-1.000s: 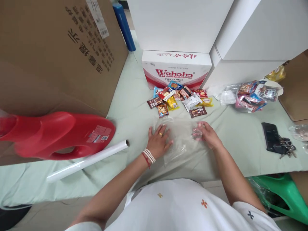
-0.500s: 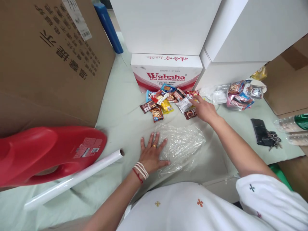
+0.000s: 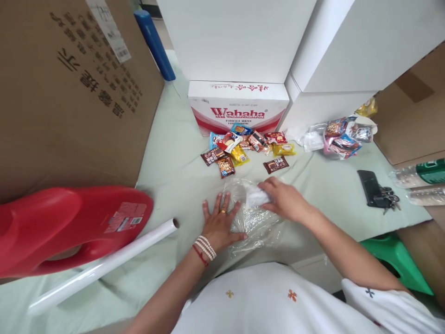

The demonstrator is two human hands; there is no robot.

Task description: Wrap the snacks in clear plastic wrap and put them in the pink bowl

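Note:
My left hand (image 3: 219, 225) lies flat with spread fingers on the left edge of a clear plastic bag (image 3: 257, 229). Over the same bag, my right hand (image 3: 283, 199) grips a silvery-white snack packet (image 3: 255, 196), blurred a little by motion. Just beyond the hands is a loose pile of wrapped snacks, among them a cookie packet (image 3: 226, 167), a yellow packet (image 3: 239, 155) and a brown cocoa packet (image 3: 213, 156). Another brown cocoa packet (image 3: 276, 164) lies apart on the right, below a second yellow packet (image 3: 284, 149).
A Wahaha water carton (image 3: 239, 104) stands behind the snacks. Left are a large cardboard box (image 3: 76, 106), a red plastic jug (image 3: 76, 227) and a white roll (image 3: 104, 266). On the right lie bagged snacks (image 3: 342, 139), a phone (image 3: 370, 185), keys (image 3: 389, 198) and bottles (image 3: 417, 178).
My right hand has taken the silvery-white packet from the snack pile and drawn it back toward me over the clear bag. My left hand stays where it was.

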